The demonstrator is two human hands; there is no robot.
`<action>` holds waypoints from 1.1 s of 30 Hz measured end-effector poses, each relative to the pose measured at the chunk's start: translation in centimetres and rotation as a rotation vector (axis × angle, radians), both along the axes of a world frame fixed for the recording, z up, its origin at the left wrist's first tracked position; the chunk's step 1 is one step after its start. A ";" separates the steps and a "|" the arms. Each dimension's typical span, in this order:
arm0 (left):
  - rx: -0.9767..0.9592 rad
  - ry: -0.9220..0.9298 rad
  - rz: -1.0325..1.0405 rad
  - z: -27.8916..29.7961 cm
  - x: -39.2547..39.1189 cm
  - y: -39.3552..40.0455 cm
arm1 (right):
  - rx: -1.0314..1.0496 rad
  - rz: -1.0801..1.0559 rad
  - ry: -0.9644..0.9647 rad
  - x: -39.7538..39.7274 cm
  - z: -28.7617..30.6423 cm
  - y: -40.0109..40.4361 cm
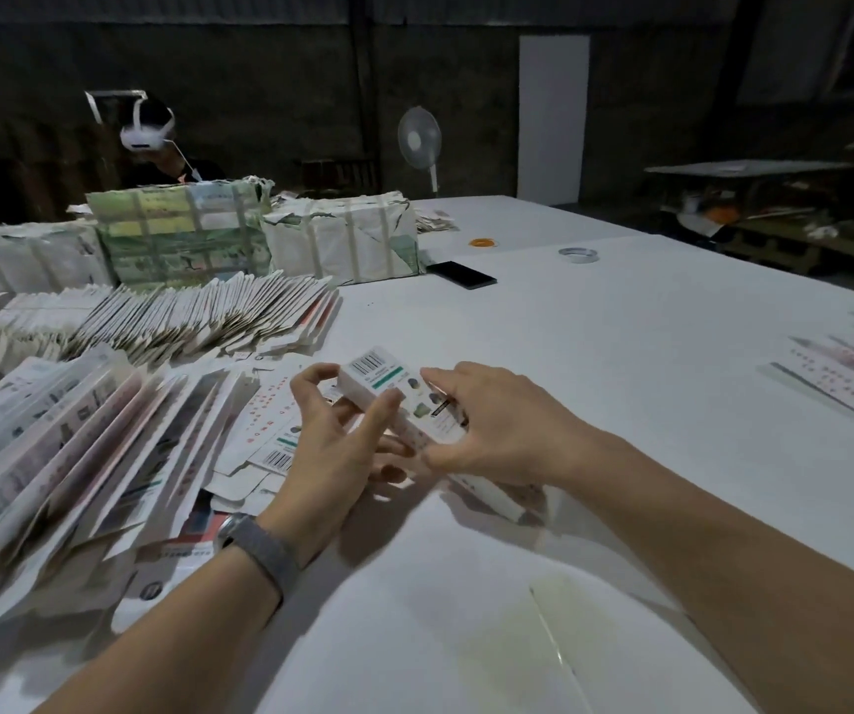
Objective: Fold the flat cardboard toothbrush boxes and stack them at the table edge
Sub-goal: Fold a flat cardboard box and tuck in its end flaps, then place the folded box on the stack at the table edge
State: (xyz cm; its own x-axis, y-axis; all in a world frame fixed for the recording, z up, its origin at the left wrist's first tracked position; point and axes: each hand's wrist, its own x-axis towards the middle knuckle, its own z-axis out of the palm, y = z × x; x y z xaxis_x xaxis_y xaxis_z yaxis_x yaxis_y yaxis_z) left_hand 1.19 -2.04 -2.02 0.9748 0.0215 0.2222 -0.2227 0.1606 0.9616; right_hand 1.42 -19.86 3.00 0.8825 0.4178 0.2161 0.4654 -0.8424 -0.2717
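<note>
Both my hands hold one long white toothbrush box (388, 381) over the white table (620, 353). The box is opened into a tube, barcode face up, and runs from the middle down to the right. My left hand (332, 445) grips its far end with curled fingers and thumb. My right hand (497, 430) pinches its middle from the right side. The box's near end (497, 494) sticks out below my right hand. Flat unfolded boxes (105, 430) lie fanned in heaps at the left. Several boxes (847, 368) lie side by side at the right table edge.
Taped bundles of flat boxes (182, 234) stand at the back left, with a person wearing a headset (149, 128) behind them. A black phone (460, 274), an orange ring (484, 243) and a tape roll (578, 255) lie further back. A fan (419, 136) stands behind the table.
</note>
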 end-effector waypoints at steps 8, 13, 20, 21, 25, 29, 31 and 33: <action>0.085 0.012 -0.028 -0.8 1.1 1.0 | 0.070 -0.424 -0.080 -2.1 2.5 -13.0; 0.112 0.024 -0.039 -1.6 1.9 1.2 | -0.093 -0.756 -0.070 -3.3 3.8 -25.0; 0.131 0.035 -0.005 -2.5 2.7 1.1 | -0.371 -0.985 -0.040 -3.2 2.2 -34.4; 0.142 0.037 -0.010 -2.4 2.6 1.0 | -0.398 -1.023 -0.056 -3.0 1.8 -35.1; 0.210 0.061 -0.025 -2.2 2.5 1.0 | -0.435 -1.134 -0.088 -2.1 0.8 -36.3; 0.218 0.063 -0.041 -1.7 1.8 0.6 | -0.412 -1.125 -0.174 -0.8 0.5 -35.4; 0.218 0.060 -0.052 -1.4 1.3 0.4 | -0.354 -1.050 -0.207 0.2 0.7 -33.3; 0.209 0.059 -0.046 -1.0 0.8 0.1 | -0.298 -0.939 -0.231 1.1 0.9 -30.1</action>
